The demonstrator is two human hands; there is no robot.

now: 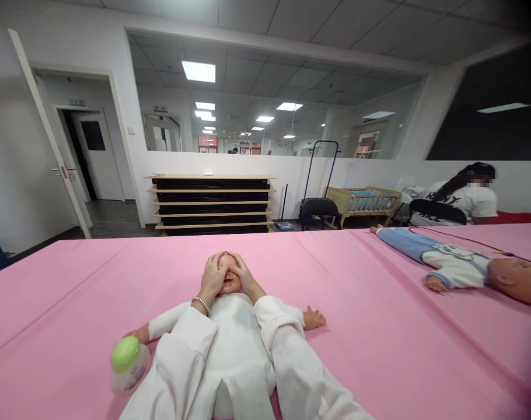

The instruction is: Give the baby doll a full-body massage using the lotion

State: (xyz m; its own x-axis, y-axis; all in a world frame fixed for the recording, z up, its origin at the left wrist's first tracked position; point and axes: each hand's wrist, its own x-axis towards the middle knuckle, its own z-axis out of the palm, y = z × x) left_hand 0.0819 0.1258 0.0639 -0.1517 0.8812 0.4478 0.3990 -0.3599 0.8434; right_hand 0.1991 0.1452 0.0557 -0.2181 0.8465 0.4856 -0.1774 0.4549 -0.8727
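Note:
A baby doll [233, 332] in a white outfit lies on its back on the pink-covered table, its arms spread to the sides. My left hand [212, 274], with a beaded bracelet at the wrist, rests along the left side of the doll's head, fingers stretched toward the crown. My right hand [244, 273] lies likewise along the right side. Both thumbs are near the doll's nose and cover its eyes. Its mouth and chin show between my wrists. Beside the doll's arm on the left stands a jar with a green lid [126, 354].
A second doll [453, 256] in blue and white lies at the right of the pink table [357, 350]. Beyond the table are a stacked shelf unit [210, 201], a black chair [319, 208] and a wooden crib [366, 201]. A person [462, 195] sits at the far right.

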